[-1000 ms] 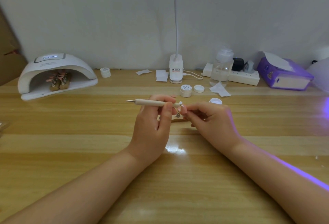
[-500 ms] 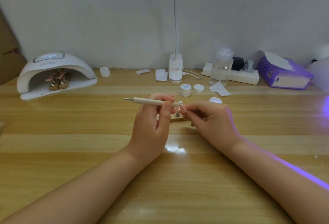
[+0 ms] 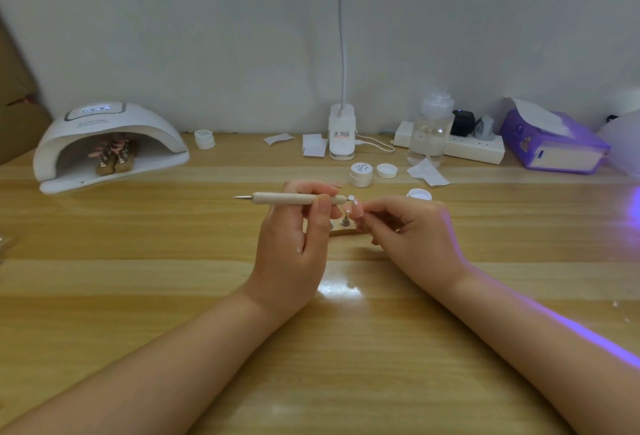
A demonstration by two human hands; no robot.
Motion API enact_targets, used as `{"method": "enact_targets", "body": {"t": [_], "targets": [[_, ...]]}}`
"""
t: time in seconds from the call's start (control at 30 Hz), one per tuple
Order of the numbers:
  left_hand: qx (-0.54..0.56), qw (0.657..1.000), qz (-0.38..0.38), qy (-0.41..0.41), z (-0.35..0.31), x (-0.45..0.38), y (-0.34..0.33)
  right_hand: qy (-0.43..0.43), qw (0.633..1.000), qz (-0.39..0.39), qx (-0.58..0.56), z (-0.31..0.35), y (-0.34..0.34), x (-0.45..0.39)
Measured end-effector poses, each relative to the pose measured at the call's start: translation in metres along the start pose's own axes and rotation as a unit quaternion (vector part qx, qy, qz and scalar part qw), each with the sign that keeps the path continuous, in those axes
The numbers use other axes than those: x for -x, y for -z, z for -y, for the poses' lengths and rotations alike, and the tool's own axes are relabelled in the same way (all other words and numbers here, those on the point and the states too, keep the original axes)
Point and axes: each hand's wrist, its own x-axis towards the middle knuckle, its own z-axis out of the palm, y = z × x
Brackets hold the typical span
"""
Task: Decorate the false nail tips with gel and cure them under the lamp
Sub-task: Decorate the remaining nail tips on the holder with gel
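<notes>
At the middle of the wooden table [image 3: 138,296] the left hand [image 3: 294,244] pinches a pale dotting pen [image 3: 294,198] between thumb and curled fingers, the pen lying nearly level with its metal point aimed left and its other end meeting a pink false nail tip [image 3: 357,210]. The right hand [image 3: 412,234] pinches that nail tip with thumb and forefinger, the remaining fingers curled under. Just below the tip a small wooden holder [image 3: 343,228] with metal pegs sits on the table, partly hidden behind both hands.

Beyond the hands there is a shut white gel jar [image 3: 361,174], its neighbour a loose white lid [image 3: 387,170], and an open jar [image 3: 419,194] just behind the right hand's knuckles. A crumpled wipe [image 3: 427,173] lies near them.

Far left stands the white curing lamp [image 3: 110,137], its display lit — inside it rest two more wooden holders carrying pink nail tips [image 3: 114,154]. Another small jar [image 3: 204,139] sits to its right by the wall. Along the wall: a clip lamp base [image 3: 342,137] with its white neck rising, a clear pump bottle [image 3: 431,130], a white power strip [image 3: 478,150] and a purple tissue box [image 3: 554,144]. Violet light falls across the right forearm.
</notes>
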Motion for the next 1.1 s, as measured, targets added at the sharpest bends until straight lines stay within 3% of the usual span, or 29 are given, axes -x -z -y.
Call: {"method": "enact_targets", "body": {"t": [1.1], "targets": [[0.013, 1.000, 0.026, 0.000, -0.0027, -0.0005, -0.0011, 0.007, 1.000, -0.001, 0.005, 0.0005, 0.0010, 0.0000]]}}
